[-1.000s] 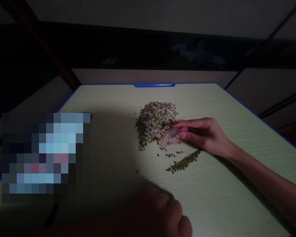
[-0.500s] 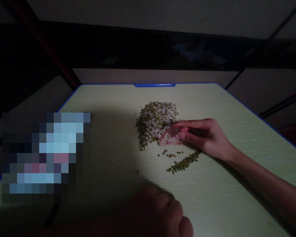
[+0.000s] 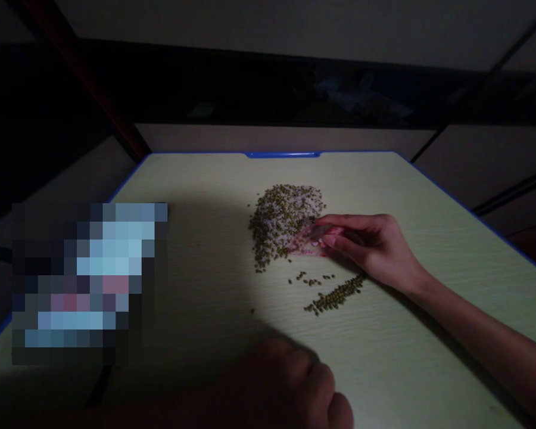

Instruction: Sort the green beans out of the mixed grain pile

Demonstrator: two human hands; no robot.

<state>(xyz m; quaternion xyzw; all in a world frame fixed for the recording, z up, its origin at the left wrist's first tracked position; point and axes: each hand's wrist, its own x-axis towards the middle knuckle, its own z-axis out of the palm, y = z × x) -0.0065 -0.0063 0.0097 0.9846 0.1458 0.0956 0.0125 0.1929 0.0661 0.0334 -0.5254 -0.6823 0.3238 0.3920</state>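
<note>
Between thumb and fingers, my right hand (image 3: 379, 247) pinches a clear protractor (image 3: 310, 243) with pink markings. The protractor lies at the lower right edge of a pile of mung beans mixed with small white grains (image 3: 286, 220). Below that hand a narrow band of mung beans (image 3: 335, 297) lies on the table, with several loose beans (image 3: 311, 280) just above it. My left hand (image 3: 295, 381) rests closed in a fist near the front of the table, in shadow. Whatever is inside the fist, if anything, is hidden.
The pale table (image 3: 196, 274) has a blue rim and a blue handle (image 3: 283, 155) at its far edge. On the left stands a blurred-out, bluish object (image 3: 111, 262), with a dark cable below it. A dark glossy panel (image 3: 268, 89) runs behind the table.
The protractor has tilted and shifted slightly up against the pile's edge, and a bean or two lies by its lower edge. My left hand stays put. The whole view has drifted slightly.
</note>
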